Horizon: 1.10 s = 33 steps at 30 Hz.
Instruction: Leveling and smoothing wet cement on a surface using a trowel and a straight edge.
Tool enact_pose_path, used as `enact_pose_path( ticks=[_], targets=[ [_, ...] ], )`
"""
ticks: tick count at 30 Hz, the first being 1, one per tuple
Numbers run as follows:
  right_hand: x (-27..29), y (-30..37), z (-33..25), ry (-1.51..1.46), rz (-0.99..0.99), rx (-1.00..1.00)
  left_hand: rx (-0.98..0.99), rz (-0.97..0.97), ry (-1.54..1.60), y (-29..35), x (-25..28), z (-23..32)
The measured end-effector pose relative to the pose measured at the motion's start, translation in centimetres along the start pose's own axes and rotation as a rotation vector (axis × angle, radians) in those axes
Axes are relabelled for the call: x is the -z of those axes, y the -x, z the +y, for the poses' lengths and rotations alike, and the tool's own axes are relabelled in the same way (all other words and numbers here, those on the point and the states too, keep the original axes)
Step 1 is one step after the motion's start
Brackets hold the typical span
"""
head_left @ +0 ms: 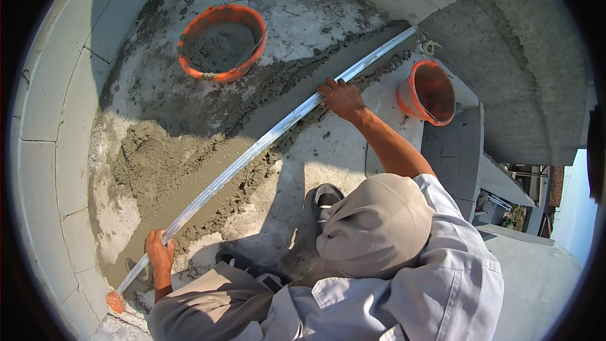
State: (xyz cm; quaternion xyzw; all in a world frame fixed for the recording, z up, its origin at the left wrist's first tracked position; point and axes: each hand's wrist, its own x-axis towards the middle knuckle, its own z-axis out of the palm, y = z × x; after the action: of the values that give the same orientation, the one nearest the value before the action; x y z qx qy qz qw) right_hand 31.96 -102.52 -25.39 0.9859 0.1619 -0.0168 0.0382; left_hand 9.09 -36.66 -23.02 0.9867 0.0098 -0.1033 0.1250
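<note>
A long silvery straightedge (252, 153) runs diagonally from the lower left to the upper right, lying along a band of wet grey mortar (208, 180). My left hand (160, 252) is closed round its near end, close to the block wall. Farther up, my right hand (343, 100) grips the bar with the fingers over its far edge. Beneath and beside the bar the mortar is smooth in a strip, with crumbly ridges along both sides. A rougher heap of mortar (148, 158) lies to the left of the strip.
An orange tub (222, 77) of grey mortar stands at the far left, and an orange bucket (411, 95) tilts at the right. Pale block walls (69, 145) curve round the left and far sides. A small orange piece (115, 302) sits by the bar's near end.
</note>
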Motion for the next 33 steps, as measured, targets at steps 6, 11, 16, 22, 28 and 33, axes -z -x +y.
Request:
enact_pose_path(
  ticks=[6, 11, 16, 22, 28, 33],
  targets=[
    [-0.2, 1.2, 0.3, 0.025, 0.013, 0.008, -0.013, -0.02, 0.005, 0.9, 0.1, 0.3],
    [-0.1, 2.8, 0.5, -0.012, -0.031, 0.051, 0.014, -0.038, -0.011, 2.4, -0.3, 0.7],
    [0.1, 5.8, 1.4, -0.027, -0.056, 0.035, -0.023, -0.025, 0.052, 4.5, -2.0, 1.4],
    [2.0, 6.7, 1.8, 0.006, -0.067, 0.021, -0.036, -0.056, 0.077, 6.4, -1.4, 2.0],
    [3.6, -1.4, -0.2, 0.0, 0.041, 0.062, -0.011, 0.08, -0.052, 0.5, 4.4, -0.1],
    [3.5, -7.7, -2.1, 0.026, 0.037, 0.09, -0.002, 0.095, -0.062, -4.6, 6.1, -3.4]
  ],
)
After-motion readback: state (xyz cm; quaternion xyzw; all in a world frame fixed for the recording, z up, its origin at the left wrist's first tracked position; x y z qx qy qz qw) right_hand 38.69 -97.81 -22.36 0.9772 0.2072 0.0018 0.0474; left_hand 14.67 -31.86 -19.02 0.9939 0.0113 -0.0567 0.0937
